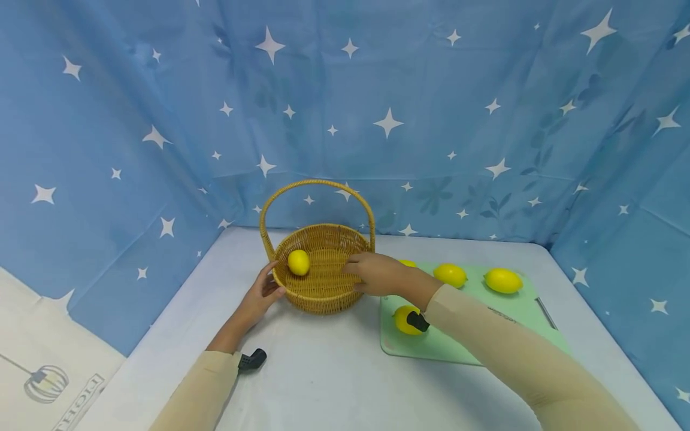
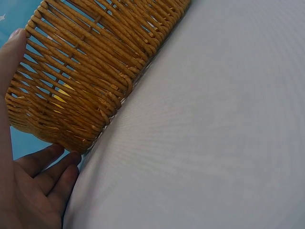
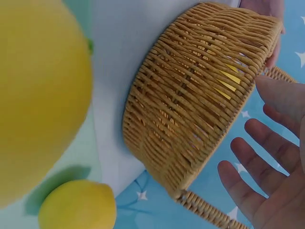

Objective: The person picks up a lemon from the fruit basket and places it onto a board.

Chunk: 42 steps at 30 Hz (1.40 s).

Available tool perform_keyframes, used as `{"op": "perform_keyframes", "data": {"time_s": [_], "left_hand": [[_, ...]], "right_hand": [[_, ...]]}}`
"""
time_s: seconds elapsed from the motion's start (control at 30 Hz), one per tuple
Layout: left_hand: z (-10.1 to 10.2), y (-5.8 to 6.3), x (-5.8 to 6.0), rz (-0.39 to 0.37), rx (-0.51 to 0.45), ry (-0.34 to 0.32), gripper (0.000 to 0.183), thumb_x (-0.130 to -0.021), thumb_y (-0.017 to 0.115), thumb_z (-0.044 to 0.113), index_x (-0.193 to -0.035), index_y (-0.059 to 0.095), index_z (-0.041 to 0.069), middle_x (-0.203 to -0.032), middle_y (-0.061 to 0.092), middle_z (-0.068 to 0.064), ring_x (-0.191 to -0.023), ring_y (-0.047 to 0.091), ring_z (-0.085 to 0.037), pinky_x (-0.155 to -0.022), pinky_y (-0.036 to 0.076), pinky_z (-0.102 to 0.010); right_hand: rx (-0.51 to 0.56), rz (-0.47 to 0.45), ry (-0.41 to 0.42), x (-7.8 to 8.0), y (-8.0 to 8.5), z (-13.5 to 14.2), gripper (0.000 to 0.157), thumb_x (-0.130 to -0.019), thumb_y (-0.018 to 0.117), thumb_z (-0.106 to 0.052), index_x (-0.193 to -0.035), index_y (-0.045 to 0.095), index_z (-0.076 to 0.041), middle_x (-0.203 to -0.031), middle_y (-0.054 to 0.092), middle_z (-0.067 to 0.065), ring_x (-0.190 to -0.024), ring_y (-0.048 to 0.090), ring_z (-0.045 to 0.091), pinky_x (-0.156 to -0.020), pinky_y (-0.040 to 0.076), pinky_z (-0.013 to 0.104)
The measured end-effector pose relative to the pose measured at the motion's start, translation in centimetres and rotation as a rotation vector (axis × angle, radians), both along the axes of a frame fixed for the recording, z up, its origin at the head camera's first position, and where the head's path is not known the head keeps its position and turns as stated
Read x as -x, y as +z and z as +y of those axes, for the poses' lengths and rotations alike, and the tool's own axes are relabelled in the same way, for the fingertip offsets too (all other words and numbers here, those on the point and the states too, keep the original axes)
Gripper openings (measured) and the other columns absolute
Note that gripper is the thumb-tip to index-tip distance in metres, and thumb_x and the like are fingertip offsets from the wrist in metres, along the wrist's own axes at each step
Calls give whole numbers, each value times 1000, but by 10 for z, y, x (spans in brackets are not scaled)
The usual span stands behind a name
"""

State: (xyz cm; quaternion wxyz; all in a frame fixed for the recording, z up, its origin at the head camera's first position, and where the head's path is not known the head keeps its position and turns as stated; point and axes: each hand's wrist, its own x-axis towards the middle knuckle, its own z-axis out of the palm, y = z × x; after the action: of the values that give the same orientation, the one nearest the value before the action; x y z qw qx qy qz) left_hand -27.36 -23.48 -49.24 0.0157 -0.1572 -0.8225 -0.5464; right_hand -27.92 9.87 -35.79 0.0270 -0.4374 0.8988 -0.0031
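Note:
A round wicker basket [image 1: 323,304] with a tall arched handle stands on the table, and one yellow lemon [image 1: 299,263] lies inside it at the left. My left hand [image 1: 261,297] touches the basket's left side. In the left wrist view, its thumb is at the rim and its other fingertips reach the wall low down. My right hand [image 1: 372,273] reaches over the basket's right rim. Seen from the right wrist, that hand's fingers [image 3: 267,138] are spread and hold nothing. The lemon shows yellow through the weave in both wrist views.
A pale green cutting board [image 1: 517,305] lies right of the basket. Several lemons sit on it, among them one at the far right [image 1: 504,280] and one near the front [image 1: 405,321], beneath the right wrist. Blue star-patterned curtains [image 1: 388,155] surround the white table [image 1: 312,383].

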Motion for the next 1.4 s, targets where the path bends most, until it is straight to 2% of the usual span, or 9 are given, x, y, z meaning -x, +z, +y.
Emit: {"op": "perform_keyframes", "data": {"time_s": [0.23,0.43,0.57,0.77,0.93,1.17,1.3,1.4], "left_hand": [[2,1,-1,-2,-19,-2,73,-97,62,29,-155,18,35,-152,30,-24,-131,42,-39,-109,32,-51],[3,2,-3,-27,-25,0,74,-98,62,29,-156,16,32,-153,27,-24,-133,39,-39,-109,32,-53],[3,3,-5,-53,-28,12,75,-97,63,30,-156,16,32,-155,24,-24,-134,38,-40,-109,32,-53],[2,2,-6,-41,-25,-3,77,-97,62,31,-157,14,28,-153,26,-25,-133,39,-40,-108,33,-53],[1,2,-5,-28,-17,-9,75,-98,61,27,-157,14,28,-153,26,-26,-132,40,-40,-108,34,-53],[3,4,-4,-47,-27,-2,74,-99,61,26,-156,15,31,-154,25,-24,-134,38,-39,-110,31,-52],[3,5,-3,-47,-23,-25,74,-100,59,22,-157,12,26,-154,23,-26,-135,36,-41,-110,30,-52],[5,17,-10,-49,-7,-33,74,-100,58,19,-158,11,19,-153,23,-29,-134,37,-42,-109,32,-51]], "right_hand": [[-35,1,18,11,-1,-14,42,-94,67,-25,-133,59,-15,-121,58,1,-108,56,17,-89,49,31],[-43,6,34,22,-9,-25,40,-94,68,-26,-131,60,-14,-119,59,4,-106,58,17,-89,50,30],[-32,-26,15,27,-15,-34,40,-94,67,-28,-132,61,-14,-121,59,5,-107,58,19,-90,50,32],[5,-81,-35,32,-23,-48,41,-95,65,-32,-132,61,-14,-121,59,2,-108,58,18,-91,50,33],[12,-91,-65,35,-25,-63,43,-95,65,-33,-134,60,-15,-130,56,4,-117,55,20,-98,46,37],[1,-87,-88,38,-28,-83,49,-95,65,-31,-141,54,-19,-144,46,5,-130,45,22,-107,38,38],[2,-92,-124,40,-32,-93,54,-96,64,-28,-147,46,-24,-151,38,5,-135,40,24,-108,38,41],[6,-86,-144,41,-38,-100,57,-96,63,-26,-149,42,-26,-155,32,5,-138,35,26,-109,36,43]]}}
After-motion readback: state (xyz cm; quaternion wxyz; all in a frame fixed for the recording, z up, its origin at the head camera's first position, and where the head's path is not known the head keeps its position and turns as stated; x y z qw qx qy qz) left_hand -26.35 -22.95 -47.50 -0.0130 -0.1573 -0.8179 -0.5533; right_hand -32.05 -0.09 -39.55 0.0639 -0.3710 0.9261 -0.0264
